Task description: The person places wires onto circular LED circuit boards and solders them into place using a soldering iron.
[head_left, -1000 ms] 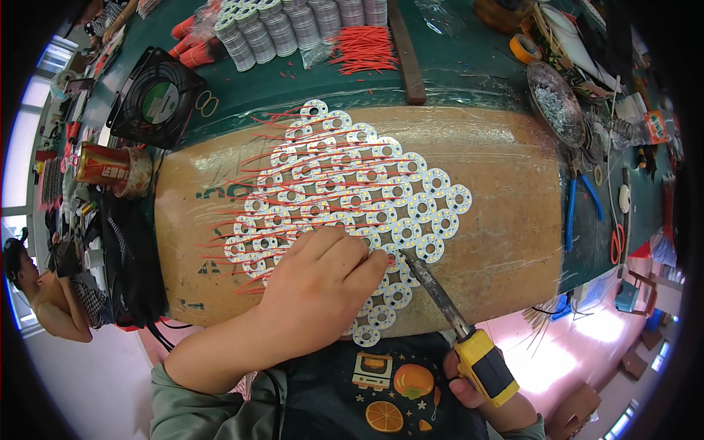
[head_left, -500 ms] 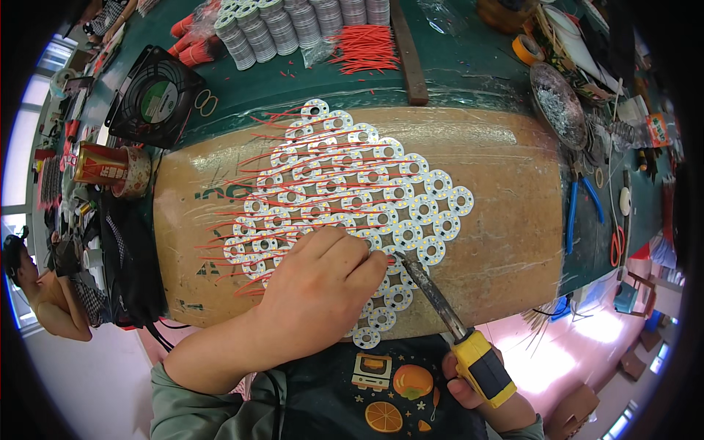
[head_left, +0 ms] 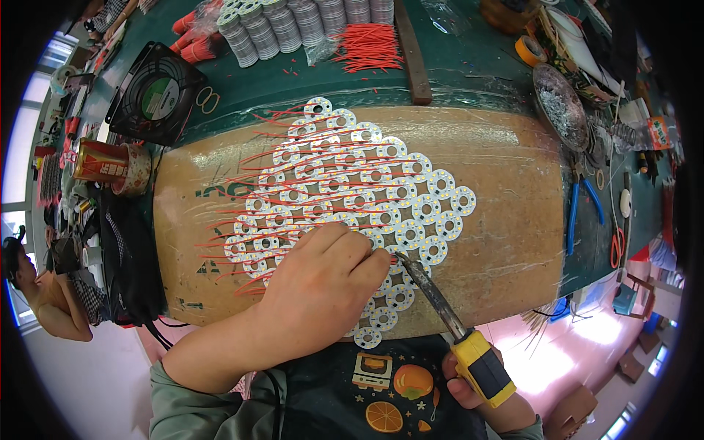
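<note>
A slanted array of round white LED circuit boards (head_left: 418, 157), each with a hole in its middle, lies on a brown board (head_left: 506, 242). Thin red wires (head_left: 226, 213) stretch leftward across many of them. Over the lower part of the array, my left hand (head_left: 323, 282) is closed in a pinch, with a bit of red wire showing at its fingertips. My right hand (head_left: 462, 385) grips the yellow-and-black handle of a soldering iron (head_left: 480, 367). The iron's dark tip meets a circuit board just right of my left fingertips. My left hand covers several boards.
Stacks of round boards (head_left: 293, 29) and a pile of cut red wires (head_left: 369, 48) stand at the back. A black fan (head_left: 155, 95) and a red can (head_left: 99, 161) sit left. At right are a metal dish (head_left: 559, 106), blue-handled pliers (head_left: 572, 216) and orange tape (head_left: 529, 50).
The scene has shifted very slightly in view. Both hands keep their hold, and the soldering iron's tip stays by my left fingertips.
</note>
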`<action>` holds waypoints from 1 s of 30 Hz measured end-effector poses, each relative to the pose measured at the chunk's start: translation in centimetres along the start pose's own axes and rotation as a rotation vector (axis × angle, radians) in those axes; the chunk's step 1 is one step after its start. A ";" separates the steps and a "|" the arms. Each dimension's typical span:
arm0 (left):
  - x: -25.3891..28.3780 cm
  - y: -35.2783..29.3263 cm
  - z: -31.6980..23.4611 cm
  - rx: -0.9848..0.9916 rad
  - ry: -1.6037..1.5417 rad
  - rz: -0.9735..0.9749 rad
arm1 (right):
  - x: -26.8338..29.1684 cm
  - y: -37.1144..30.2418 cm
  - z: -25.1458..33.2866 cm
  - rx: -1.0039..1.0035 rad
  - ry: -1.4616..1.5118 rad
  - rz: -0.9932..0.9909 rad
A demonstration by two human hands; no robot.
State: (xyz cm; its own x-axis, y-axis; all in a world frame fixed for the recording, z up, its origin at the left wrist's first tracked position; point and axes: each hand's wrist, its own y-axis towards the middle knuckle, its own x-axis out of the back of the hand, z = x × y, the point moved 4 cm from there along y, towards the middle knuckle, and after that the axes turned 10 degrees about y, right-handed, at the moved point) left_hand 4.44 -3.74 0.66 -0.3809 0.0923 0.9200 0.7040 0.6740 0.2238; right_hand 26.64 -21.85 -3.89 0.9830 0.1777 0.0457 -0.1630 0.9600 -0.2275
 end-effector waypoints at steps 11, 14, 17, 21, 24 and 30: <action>-0.1 -0.1 0.0 0.008 -0.001 0.029 | -0.1 -0.5 -0.3 0.013 0.016 -0.057; 0.0 -0.1 0.0 0.006 0.005 0.038 | -0.1 -0.4 0.0 0.034 -0.084 0.009; 0.0 -0.1 0.0 0.000 0.008 0.027 | 0.0 -0.8 -0.2 0.076 -0.053 -0.024; -0.1 -0.1 0.0 0.010 0.010 0.000 | 0.7 -1.3 -0.7 0.029 0.033 -0.006; 0.3 -0.1 -0.3 0.012 0.025 -0.033 | 0.7 -1.9 -0.8 0.016 0.101 -0.027; 0.2 -0.7 -0.7 -0.013 -0.013 -0.047 | 0.9 -1.7 0.0 -0.014 0.046 -0.021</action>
State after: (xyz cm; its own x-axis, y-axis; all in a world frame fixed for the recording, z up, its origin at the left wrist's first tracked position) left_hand 4.24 -4.73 0.88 -0.4211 0.0703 0.9043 0.6931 0.6680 0.2708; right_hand 27.81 -23.31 -3.49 0.9891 0.1472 0.0060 -0.1415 0.9603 -0.2405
